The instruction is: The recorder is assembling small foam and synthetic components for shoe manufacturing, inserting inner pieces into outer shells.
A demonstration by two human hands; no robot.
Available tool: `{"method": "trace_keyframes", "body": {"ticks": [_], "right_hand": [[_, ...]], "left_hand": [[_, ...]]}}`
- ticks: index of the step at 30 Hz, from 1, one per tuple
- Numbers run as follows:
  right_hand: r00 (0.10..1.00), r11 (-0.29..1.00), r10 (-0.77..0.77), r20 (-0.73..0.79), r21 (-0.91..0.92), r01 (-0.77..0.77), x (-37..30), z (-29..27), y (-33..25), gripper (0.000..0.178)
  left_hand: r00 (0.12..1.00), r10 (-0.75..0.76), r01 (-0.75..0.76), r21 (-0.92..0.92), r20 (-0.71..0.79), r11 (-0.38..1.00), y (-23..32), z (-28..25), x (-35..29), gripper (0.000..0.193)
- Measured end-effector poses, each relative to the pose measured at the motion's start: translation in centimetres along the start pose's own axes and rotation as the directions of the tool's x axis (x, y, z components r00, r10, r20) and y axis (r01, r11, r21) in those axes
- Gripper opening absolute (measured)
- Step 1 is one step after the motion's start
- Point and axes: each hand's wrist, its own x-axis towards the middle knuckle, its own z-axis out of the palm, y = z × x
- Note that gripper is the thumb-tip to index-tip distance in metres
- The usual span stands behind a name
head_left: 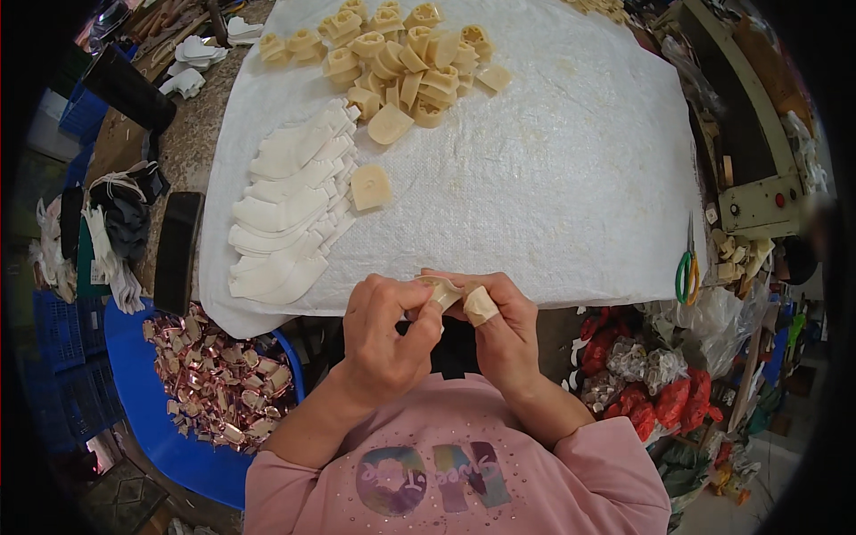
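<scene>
My left hand (385, 334) and my right hand (508, 334) meet at the table's near edge. Between their fingertips is a small cream curved piece (442, 291), mostly hidden by the fingers. Both hands are closed on it. A beige wrap (480, 306) covers the tip of my right thumb. To the left lies an overlapping row of white curved cut pieces (281, 209). Beside them rests a single cream heel-shaped piece (371, 187). At the far side is a heap of similar cream heel-shaped pieces (415, 67).
White woven sheeting (553, 187) covers the table. Scissors (687, 272) with green and orange handles lie at its right edge. A black phone (179, 252) is at the left. Below it, a blue basin (143, 392) holds shiny pinkish pieces (223, 379). Red bags (655, 406) lie lower right.
</scene>
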Motion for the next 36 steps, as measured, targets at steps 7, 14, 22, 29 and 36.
{"method": "trace_keyframes", "body": {"ticks": [7, 14, 22, 29, 36], "right_hand": [[0.987, 0.885, -0.046, 0.152, -0.451, 0.111, 1.6, -1.3, -1.0, 0.029], [0.819, 0.929, 0.342, 0.461, -0.035, -0.368, 4.5, -4.3, -1.7, 0.047], [0.817, 0.968, 0.249, 0.519, -0.145, -0.203, 3.8, -3.7, -0.8, 0.036], [0.890, 0.954, 0.256, 0.378, -0.248, -0.169, 4.0, -2.8, -0.1, 0.039], [0.852, 0.854, -0.217, 0.477, -0.330, 0.403, 4.6, -3.3, -0.1, 0.037]], "left_hand": [[0.975, -0.222, 0.215, -0.192, -0.014, 0.957, -0.6, 0.2, -0.3, 0.023], [0.953, -0.280, 0.294, -0.580, 0.116, 0.760, -0.4, -0.5, -0.6, 0.024], [0.976, -0.132, 0.195, -0.436, 0.171, 0.879, 0.2, -1.0, -0.5, 0.021], [0.877, -0.446, 0.464, -0.566, 0.181, 0.682, -0.3, -0.6, -1.5, 0.012], [0.710, -0.674, 0.528, -0.787, 0.204, 0.319, -0.1, -0.1, -1.1, 0.013]]}}
